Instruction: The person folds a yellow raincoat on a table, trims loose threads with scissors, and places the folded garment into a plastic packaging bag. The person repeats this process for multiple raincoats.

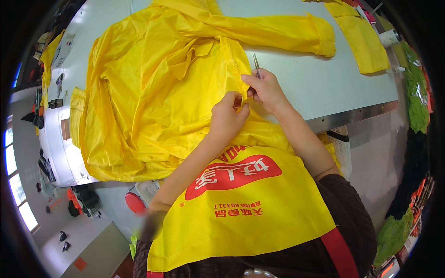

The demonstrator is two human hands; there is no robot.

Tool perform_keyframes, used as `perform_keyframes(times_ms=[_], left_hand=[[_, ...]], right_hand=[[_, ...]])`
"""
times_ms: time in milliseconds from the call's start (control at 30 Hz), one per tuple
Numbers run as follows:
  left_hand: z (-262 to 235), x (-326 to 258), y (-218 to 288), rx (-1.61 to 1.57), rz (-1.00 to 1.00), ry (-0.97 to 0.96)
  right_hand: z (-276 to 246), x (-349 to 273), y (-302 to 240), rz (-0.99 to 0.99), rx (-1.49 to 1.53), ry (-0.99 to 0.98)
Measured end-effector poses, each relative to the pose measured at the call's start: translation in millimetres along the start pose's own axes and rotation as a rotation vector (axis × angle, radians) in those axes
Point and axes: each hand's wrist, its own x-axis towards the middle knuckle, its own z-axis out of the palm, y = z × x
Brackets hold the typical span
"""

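Note:
A large yellow jacket (153, 88) of thin, creased fabric lies spread over the table, one sleeve reaching to the right. Its near edge comes up between my two hands. My left hand (228, 119) is closed, pinching a fold of this edge. Just right of it, my right hand (267, 91) also pinches the edge between thumb and fingers. A slim metal tool (257, 66) with pointed tips sticks up from the right hand; its lower part is hidden, so I cannot tell tweezers from thread snips. A stitched seam runs down the fabric toward the fingers.
The pale table (296, 81) has a metal front edge (352, 116) at right. A folded yellow piece (359, 39) and a thread spool (390, 38) lie at the far right. Green cloth (416, 92) hangs beyond. My yellow apron (250, 222) meets the jacket.

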Motion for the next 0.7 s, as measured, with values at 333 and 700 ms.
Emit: perform_keyframes(times_ms=[333,700], left_hand=[[-44,-17,8,-1.168,-0.410,-0.048],[-43,-17,14,-1.004,-0.303,-0.079]], right_hand=[[-10,-18,-31,-0.214,-0.203,-0.387],[-8,-66,-42,-0.893,-1.201,-0.268]])
